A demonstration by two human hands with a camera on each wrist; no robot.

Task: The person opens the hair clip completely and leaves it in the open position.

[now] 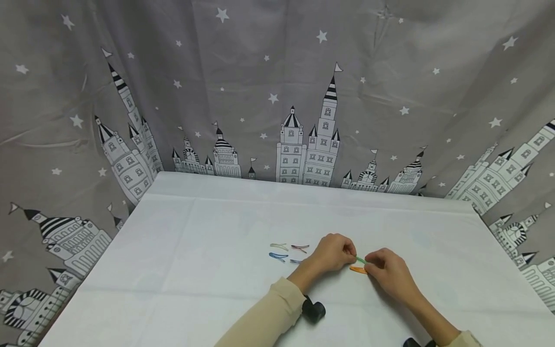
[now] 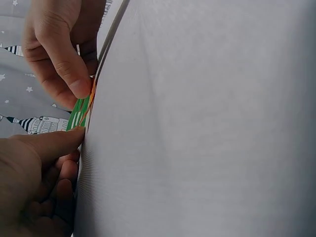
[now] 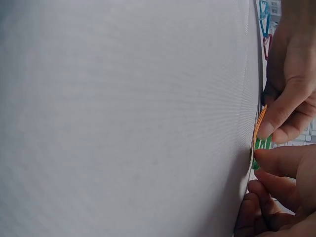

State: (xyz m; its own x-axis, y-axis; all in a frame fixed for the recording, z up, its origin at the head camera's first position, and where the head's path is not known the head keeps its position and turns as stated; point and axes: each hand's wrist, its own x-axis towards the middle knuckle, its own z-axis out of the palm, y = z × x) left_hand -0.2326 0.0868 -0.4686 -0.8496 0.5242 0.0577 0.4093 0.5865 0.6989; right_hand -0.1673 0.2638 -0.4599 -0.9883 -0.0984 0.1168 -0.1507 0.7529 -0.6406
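Observation:
Over the right half of the table, my left hand [image 1: 334, 253] and right hand [image 1: 389, 273] face each other across a green snap hair clip [image 1: 361, 260]. Each hand pinches one end of it between thumb and fingertips; the clip's middle shows between them in the left wrist view [image 2: 78, 116]. Just in front of it lies an orange snap hair clip [image 1: 358, 270], its right end close by my right thumb. In the right wrist view the orange clip [image 3: 259, 121] overlaps the green one, and fingers cover both ends of the green clip.
Left of my left hand, more snap clips lie with their parts sprung apart: a pale yellow one [image 1: 279, 246], a dark red one [image 1: 300, 248], a blue one [image 1: 278, 257] and a dark blue one [image 1: 296, 261] partly behind the wrist. A grey patterned curtain [image 1: 243, 96] hangs behind the white-covered table [image 1: 195, 270].

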